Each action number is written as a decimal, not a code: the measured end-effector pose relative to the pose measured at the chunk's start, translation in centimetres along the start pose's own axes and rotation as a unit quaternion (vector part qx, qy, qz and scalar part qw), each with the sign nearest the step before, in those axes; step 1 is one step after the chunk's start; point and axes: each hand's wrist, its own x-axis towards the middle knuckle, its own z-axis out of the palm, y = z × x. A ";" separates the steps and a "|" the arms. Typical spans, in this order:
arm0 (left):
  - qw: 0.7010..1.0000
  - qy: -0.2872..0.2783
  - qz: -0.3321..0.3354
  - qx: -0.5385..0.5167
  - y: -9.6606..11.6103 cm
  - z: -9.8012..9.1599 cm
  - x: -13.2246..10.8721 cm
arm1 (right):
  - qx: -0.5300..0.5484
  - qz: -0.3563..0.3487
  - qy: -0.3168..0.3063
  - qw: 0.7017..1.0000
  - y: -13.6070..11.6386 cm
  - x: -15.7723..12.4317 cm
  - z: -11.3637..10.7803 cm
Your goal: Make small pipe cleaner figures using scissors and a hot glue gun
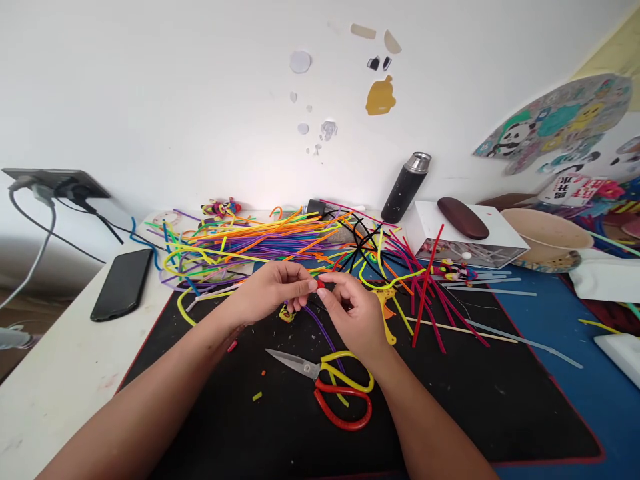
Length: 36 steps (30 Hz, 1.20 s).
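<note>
My left hand (pixel 277 290) and my right hand (pixel 353 307) meet above the black mat, fingertips pinched together. Between them shows a small red piece (pixel 321 284), mostly covered by the fingers; it looks like a bit of pipe cleaner. Below the hands lie scissors (pixel 307 368) with one yellow and one red handle, blades pointing left. A purple pipe cleaner (pixel 323 330) runs from near the left fingers down under the scissors. Just beneath the left hand is a small yellow figure (pixel 287 313), partly hidden. A yellow flat plastic piece (pixel 387 317) lies beside my right hand.
A heap of colourful pipe cleaners (pixel 260 243) spreads behind the hands, with red ones (pixel 429 287) to the right. Around stand a black thermos (pixel 407 188), a white box (pixel 463 227) and a paper bowl (pixel 545 230). A phone (pixel 121 285) lies left; small offcuts (pixel 257 396) dot the mat.
</note>
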 end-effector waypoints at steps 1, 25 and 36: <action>1.000 -0.002 -0.002 0.000 0.0 0.0 0.0 | -0.007 -0.004 -0.002 1.000 0.0 0.0 0.0; 0.975 0.103 0.032 -0.192 -1.9 4.2 0.4 | 0.058 0.020 0.066 0.996 -0.5 -0.1 0.3; 0.994 0.076 0.073 -0.043 -1.7 2.1 0.3 | 0.189 0.103 -0.014 0.976 -0.4 0.3 -0.2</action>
